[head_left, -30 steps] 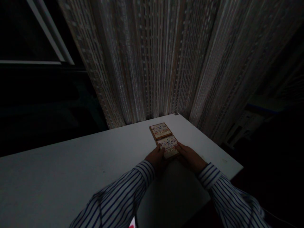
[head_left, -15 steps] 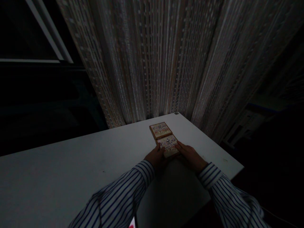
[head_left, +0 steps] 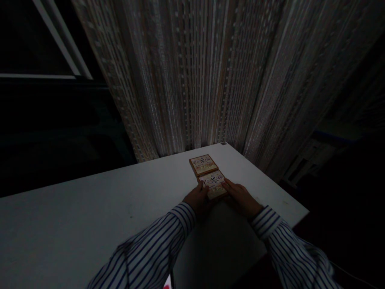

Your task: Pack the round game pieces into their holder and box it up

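Observation:
Two flat square boxes with printed lids lie side by side on a white table (head_left: pixel 90 208). The far box (head_left: pixel 203 163) rests untouched near the curtain. The near box (head_left: pixel 214 184) sits between my hands. My left hand (head_left: pixel 198 199) grips its left edge with curled fingers. My right hand (head_left: pixel 240 197) grips its right edge, thumb on the lid. Both arms wear striped sleeves. The light is very dim.
A pale striped curtain (head_left: pixel 204 76) hangs just behind the table's far edge. The table's right corner (head_left: pixel 302 209) drops off into darkness. A dark window frame (head_left: pixel 60 44) shows at the upper left.

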`<action>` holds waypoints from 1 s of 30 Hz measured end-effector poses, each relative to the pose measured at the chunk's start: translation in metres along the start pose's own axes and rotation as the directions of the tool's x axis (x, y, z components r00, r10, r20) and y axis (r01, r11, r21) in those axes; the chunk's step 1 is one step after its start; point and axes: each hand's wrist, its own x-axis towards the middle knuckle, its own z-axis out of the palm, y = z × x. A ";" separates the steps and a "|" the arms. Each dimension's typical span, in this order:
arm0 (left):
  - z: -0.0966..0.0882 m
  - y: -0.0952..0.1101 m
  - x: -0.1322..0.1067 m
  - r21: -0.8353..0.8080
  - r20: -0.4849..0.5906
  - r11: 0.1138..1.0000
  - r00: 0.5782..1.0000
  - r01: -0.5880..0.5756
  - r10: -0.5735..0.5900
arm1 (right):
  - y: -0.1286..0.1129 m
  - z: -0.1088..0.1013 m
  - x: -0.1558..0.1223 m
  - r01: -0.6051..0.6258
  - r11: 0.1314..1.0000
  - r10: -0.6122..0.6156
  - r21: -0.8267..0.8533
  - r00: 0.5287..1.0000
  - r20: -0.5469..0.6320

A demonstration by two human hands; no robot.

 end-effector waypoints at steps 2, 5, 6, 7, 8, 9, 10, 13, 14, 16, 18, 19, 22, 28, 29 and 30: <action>0.001 0.000 0.001 -0.015 0.019 0.997 0.997 0.071 -0.071 | 0.000 0.000 0.000 0.003 1.000 -0.003 0.002 1.000 -0.003; 0.003 -0.001 0.001 -0.027 0.022 0.995 0.996 0.092 -0.092 | 0.000 0.000 0.000 0.010 1.000 -0.010 0.007 1.000 -0.001; 0.003 -0.001 0.001 -0.028 0.015 0.996 0.996 0.086 -0.085 | 0.000 0.000 0.000 0.009 1.000 -0.009 0.008 1.000 0.002; 0.003 -0.001 0.001 -0.029 0.009 0.996 0.997 0.082 -0.081 | 0.000 0.000 0.000 0.007 1.000 -0.007 0.010 1.000 0.002; 0.002 -0.001 0.000 -0.030 0.006 0.996 0.997 0.083 -0.083 | 0.000 0.000 0.000 0.003 1.000 -0.003 0.012 1.000 0.001; 0.002 -0.001 0.000 -0.031 0.010 0.995 0.996 0.090 -0.090 | 0.000 0.000 0.000 -0.001 1.000 0.001 0.013 1.000 -0.001; 0.001 -0.001 0.000 -0.034 0.019 0.995 0.995 0.096 -0.095 | -0.001 0.000 0.000 -0.002 1.000 0.002 0.013 1.000 -0.004; -0.002 0.001 -0.001 -0.041 0.042 0.995 0.995 0.096 -0.094 | -0.001 0.000 -0.001 -0.001 1.000 0.001 0.013 1.000 -0.014; -0.002 0.001 -0.001 -0.039 0.041 0.994 0.994 0.100 -0.099 | 0.000 0.001 -0.001 0.000 1.000 0.001 0.012 1.000 -0.016; -0.002 0.001 0.000 -0.034 0.038 0.994 0.994 0.104 -0.102 | 0.001 0.002 -0.001 0.003 1.000 -0.003 0.011 1.000 -0.014; -0.001 0.000 0.000 -0.031 0.037 0.995 0.995 0.095 -0.094 | 0.001 0.003 -0.001 0.009 1.000 -0.009 0.009 1.000 -0.013; -0.001 0.000 0.000 -0.032 0.032 0.996 0.996 0.087 -0.086 | 0.001 0.003 -0.001 0.009 1.000 -0.009 0.008 1.000 -0.016; -0.001 0.001 0.000 -0.037 0.013 0.997 0.997 0.075 -0.074 | 0.000 0.003 -0.001 -0.002 1.000 0.002 0.002 1.000 -0.030; -0.005 0.004 -0.001 -0.024 0.049 0.990 0.989 0.141 -0.140 | 0.002 0.003 -0.002 0.012 1.000 -0.012 0.005 1.000 -0.020; -0.005 0.004 -0.001 -0.025 0.055 0.990 0.989 0.135 -0.134 | 0.002 0.003 -0.003 0.012 1.000 -0.011 0.011 1.000 -0.023; -0.005 0.004 -0.001 -0.028 0.058 0.991 0.990 0.127 -0.126 | 0.003 0.004 -0.003 0.011 1.000 -0.010 0.017 1.000 -0.027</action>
